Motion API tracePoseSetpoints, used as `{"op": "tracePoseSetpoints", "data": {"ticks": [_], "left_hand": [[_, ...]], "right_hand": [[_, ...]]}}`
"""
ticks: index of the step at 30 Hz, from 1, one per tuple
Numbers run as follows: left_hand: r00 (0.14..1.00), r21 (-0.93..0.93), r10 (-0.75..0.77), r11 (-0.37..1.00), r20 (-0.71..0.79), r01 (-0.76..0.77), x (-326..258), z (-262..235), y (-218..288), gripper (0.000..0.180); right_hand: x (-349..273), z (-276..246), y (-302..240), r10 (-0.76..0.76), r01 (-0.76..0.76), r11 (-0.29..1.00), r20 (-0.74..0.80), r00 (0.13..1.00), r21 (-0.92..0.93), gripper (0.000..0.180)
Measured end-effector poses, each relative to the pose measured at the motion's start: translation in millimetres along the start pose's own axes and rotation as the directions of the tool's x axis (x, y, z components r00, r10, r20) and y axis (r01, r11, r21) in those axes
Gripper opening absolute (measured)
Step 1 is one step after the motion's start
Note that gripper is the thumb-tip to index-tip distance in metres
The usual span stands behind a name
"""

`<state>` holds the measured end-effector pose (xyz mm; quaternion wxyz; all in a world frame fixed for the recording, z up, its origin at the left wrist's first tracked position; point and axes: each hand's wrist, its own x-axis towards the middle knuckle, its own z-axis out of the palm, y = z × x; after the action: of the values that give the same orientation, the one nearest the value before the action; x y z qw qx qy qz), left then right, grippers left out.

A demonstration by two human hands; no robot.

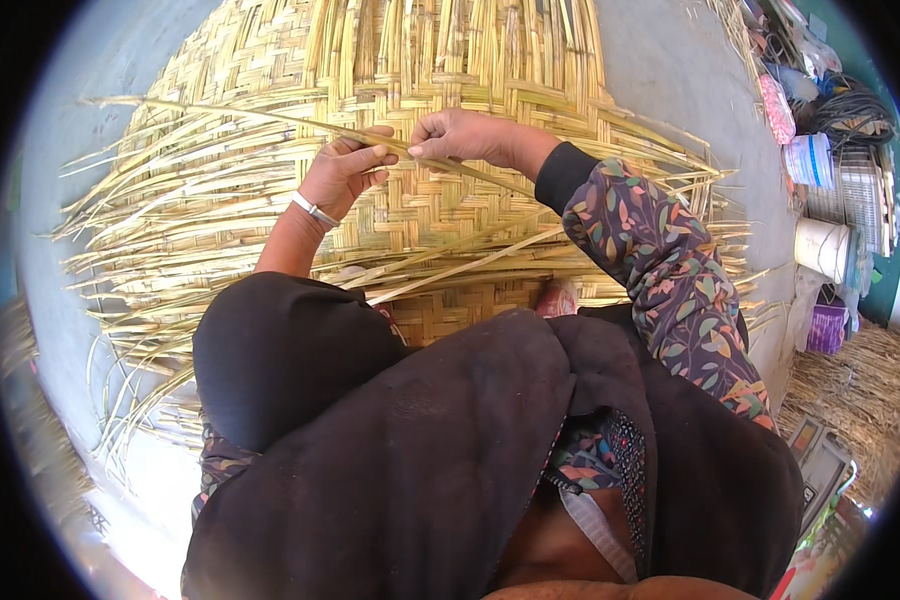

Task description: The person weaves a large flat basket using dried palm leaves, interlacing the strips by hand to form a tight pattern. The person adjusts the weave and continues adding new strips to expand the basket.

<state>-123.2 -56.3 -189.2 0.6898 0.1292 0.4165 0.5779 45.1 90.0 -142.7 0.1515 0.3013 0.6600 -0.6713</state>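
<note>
A long, flattened reed strip (250, 116) runs slantwise from the far left down to the right, raised above a woven reed mat (410, 225). Near the middle of the strip, my left hand (345, 172) pinches it between thumb and fingers; a pale bangle circles that wrist. Close beside it, my right hand (460, 138) also grips the strip with thumb and fingers, the two hands nearly touching. Beneath them the mat shows a woven zigzag pattern, with loose strip ends (120, 230) fanning out to the left and right. Upright unwoven strips (450, 40) stretch away at the far side.
Grey floor (660, 70) surrounds the mat. Along the right wall stand a white-and-blue bucket (810, 161), a white container (823, 249), a coiled black cable (855, 110) and a purple container (827, 325). A heap of dry straw (860, 400) lies at the lower right.
</note>
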Motion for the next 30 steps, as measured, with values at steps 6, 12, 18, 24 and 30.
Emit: {"op": "tracePoseSetpoints", "data": {"ticks": [6, 12, 18, 24, 30], "left_hand": [[0.978, -0.096, -0.101, 0.992, -0.183, 0.084, 7.9, -5.9, -18.2, 0.015], [0.987, -0.014, -0.045, 0.999, -0.155, 0.044, 9.7, -8.1, -22.7, 0.016], [0.964, 0.302, 0.066, 0.953, -0.259, 0.016, 10.9, 1.5, -29.3, 0.016], [0.939, -0.172, -0.052, 0.985, -0.340, -0.008, 14.9, -31.0, -25.8, 0.011], [0.895, -0.162, -0.044, 0.986, -0.444, -0.031, 22.3, -59.9, -32.5, 0.009]], "right_hand": [[6.5, 10.3, -6.0, -0.190, 0.090, 0.829, -0.127, 0.973, -0.551, 0.024], [3.3, 24.0, -22.7, 0.022, -0.074, 0.934, -0.151, 0.988, -0.350, 0.033], [15.0, 20.2, 3.9, 0.043, -0.065, 0.862, -0.056, 0.998, -0.502, 0.042], [2.0, 20.7, 1.2, 0.110, -0.115, 0.890, -0.037, 0.993, -0.442, 0.039], [-8.1, 27.8, -4.6, 0.142, -0.126, 0.904, 0.009, 0.990, -0.408, 0.037]]}}
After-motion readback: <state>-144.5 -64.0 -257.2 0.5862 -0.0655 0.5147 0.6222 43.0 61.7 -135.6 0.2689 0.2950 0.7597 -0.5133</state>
